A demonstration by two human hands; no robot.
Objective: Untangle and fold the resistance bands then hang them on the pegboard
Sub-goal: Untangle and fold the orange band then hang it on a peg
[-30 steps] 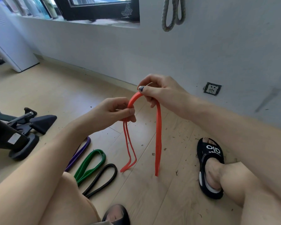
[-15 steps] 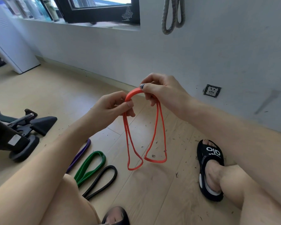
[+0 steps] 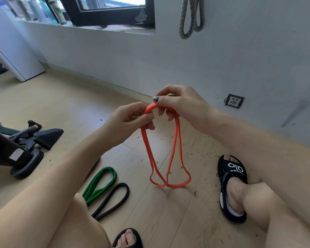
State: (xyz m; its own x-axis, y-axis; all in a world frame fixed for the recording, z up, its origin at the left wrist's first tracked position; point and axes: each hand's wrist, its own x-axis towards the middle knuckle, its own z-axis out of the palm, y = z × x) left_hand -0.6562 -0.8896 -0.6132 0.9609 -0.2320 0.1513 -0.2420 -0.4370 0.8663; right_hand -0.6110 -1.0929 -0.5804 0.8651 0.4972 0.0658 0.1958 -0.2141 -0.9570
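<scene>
An orange resistance band [image 3: 175, 151] hangs doubled from both hands, its two lower loops reaching the wooden floor. My left hand [image 3: 131, 120] pinches the band's left strands just below the top bend. My right hand [image 3: 179, 102] grips the top bend, thumb over it. A green band [image 3: 101, 183] and a black band [image 3: 113, 199] lie folded on the floor by my left knee. A purple band [image 3: 97, 162] is mostly hidden behind my left forearm. A grey band [image 3: 191, 17] hangs on the wall above.
Black exercise equipment [image 3: 20, 145] sits on the floor at left. My feet in black slides [image 3: 231, 187] rest at right and bottom centre. A wall socket [image 3: 234, 101] is low on the white wall. A white cabinet [image 3: 14, 51] stands at far left under the window sill.
The hanging orange loops have spread apart and now sit side by side touching the floor. Both hands stayed close together at the band's top, the left hand a little nearer the right.
</scene>
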